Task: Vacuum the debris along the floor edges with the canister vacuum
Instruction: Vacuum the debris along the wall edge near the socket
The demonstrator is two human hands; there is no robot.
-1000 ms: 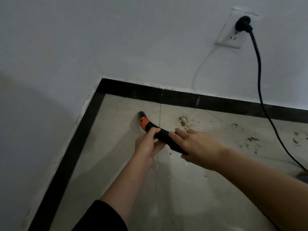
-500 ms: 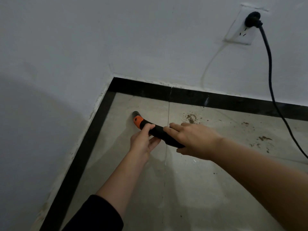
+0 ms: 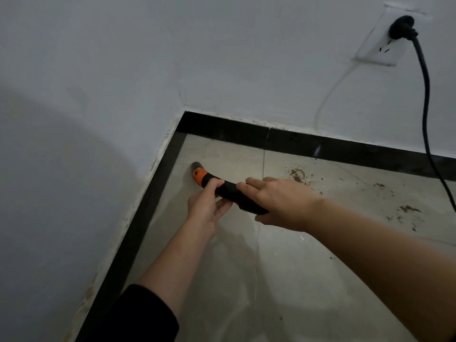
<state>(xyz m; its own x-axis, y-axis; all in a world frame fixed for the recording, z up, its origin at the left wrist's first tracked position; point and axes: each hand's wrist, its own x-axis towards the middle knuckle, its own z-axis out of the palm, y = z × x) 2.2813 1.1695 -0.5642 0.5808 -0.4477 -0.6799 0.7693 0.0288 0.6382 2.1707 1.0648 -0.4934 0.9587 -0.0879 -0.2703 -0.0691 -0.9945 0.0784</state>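
A black vacuum nozzle (image 3: 228, 190) with an orange band and a grey tip lies low over the pale floor tile, its tip close to the black border strip (image 3: 148, 208) on the left. My left hand (image 3: 206, 203) pinches the nozzle just behind the orange band. My right hand (image 3: 278, 201) grips the nozzle's rear part from above. Brown debris (image 3: 297, 174) lies on the tile just right of the nozzle, near the far border, and more debris (image 3: 407, 209) is scattered further right. The canister itself is out of view.
A white wall meets the floor in a corner (image 3: 183, 114) ahead. A black power cord (image 3: 425, 102) hangs from a wall socket (image 3: 380, 43) at the upper right and runs down to the floor at the right edge.
The nozzle and both hands have shifted left towards the left border strip, away from the debris patch. Both hands keep the same hold.
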